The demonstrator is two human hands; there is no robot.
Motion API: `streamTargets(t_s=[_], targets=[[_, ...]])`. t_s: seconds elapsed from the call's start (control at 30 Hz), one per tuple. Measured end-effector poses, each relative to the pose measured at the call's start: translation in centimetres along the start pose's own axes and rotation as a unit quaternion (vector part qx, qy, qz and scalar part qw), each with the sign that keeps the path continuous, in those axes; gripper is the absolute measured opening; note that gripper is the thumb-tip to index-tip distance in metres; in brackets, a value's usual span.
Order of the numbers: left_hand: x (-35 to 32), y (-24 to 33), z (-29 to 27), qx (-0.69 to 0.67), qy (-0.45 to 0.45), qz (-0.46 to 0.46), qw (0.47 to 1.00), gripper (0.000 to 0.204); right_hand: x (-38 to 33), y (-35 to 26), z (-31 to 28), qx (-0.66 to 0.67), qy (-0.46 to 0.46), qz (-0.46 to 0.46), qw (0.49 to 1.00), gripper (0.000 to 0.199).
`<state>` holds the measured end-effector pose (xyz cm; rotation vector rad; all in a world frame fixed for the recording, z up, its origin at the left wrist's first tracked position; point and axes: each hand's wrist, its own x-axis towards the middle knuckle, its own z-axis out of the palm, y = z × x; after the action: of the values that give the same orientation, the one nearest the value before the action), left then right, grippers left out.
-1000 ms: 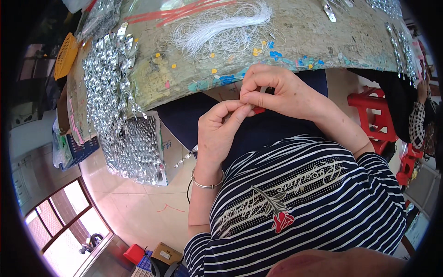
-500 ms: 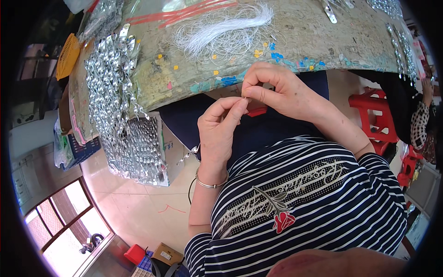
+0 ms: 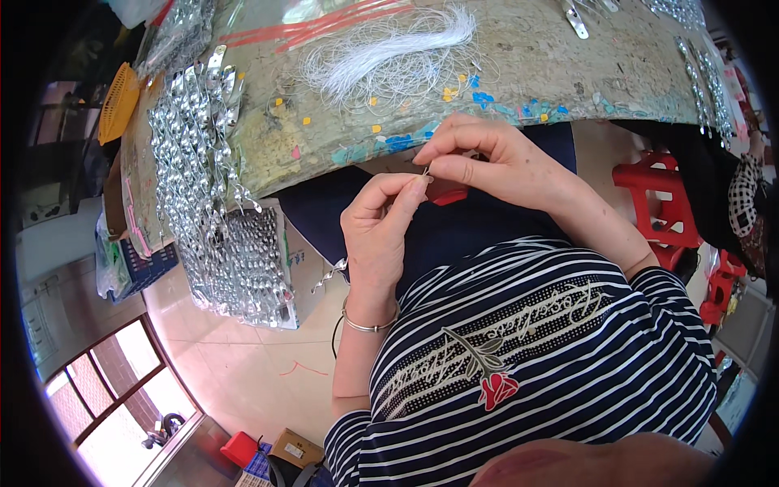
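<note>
My left hand (image 3: 376, 235) and my right hand (image 3: 511, 169) meet just off the table's near edge, above my dark-clothed lap. Left thumb and forefinger are pinched together. Opposite them, the right thumb and forefinger close on the same spot, where a tiny thin piece (image 3: 426, 170) shows; its kind is too small to tell. Below my left wrist a short twisted silver strip (image 3: 329, 276) pokes out. A hank of white string (image 3: 389, 61) lies loosely tangled on the table, beyond my hands.
Silver twisted strips (image 3: 195, 146) hang in a bundle over the worn table's (image 3: 552, 73) left edge. Red flat strips (image 3: 316, 24) lie at the back. A yellow basket (image 3: 119, 103) is far left. A red stool (image 3: 661, 199) and another person's checked sleeve (image 3: 744, 195) are at right.
Both hands have shifted very slightly left. The right fingertips have spread a little around the tiny piece, which now shows between them and the left fingertips.
</note>
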<state>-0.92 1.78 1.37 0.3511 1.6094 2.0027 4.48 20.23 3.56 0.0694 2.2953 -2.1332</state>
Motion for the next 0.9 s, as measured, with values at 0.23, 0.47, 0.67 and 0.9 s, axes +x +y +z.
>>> streamTargets(t_s=[0.23, 0.47, 0.67, 0.9], targets=[[0.0, 0.0, -0.3, 0.014, -0.011, -0.031, 0.999, 0.010, 0.1, 0.2, -0.3, -0.099, -0.007, -0.066, 0.993, 0.008], [-0.1, 0.3, -0.7, 0.000, 0.004, -0.040, 0.999, 0.011, 0.6, -0.3, -0.9, -0.271, 0.023, -0.220, 0.937, 0.007], [-0.2, 0.0, -1.8, 0.062, 0.013, -0.014, 0.998, 0.013, -0.1, -0.6, -1.7, -0.154, 0.008, -0.026, 0.988, 0.011], [-0.1, -0.6, -1.0, 0.043, 0.022, -0.014, 0.999, 0.011, -0.4, 0.0, -0.7, 0.147, -0.057, 0.024, 0.987, 0.014]])
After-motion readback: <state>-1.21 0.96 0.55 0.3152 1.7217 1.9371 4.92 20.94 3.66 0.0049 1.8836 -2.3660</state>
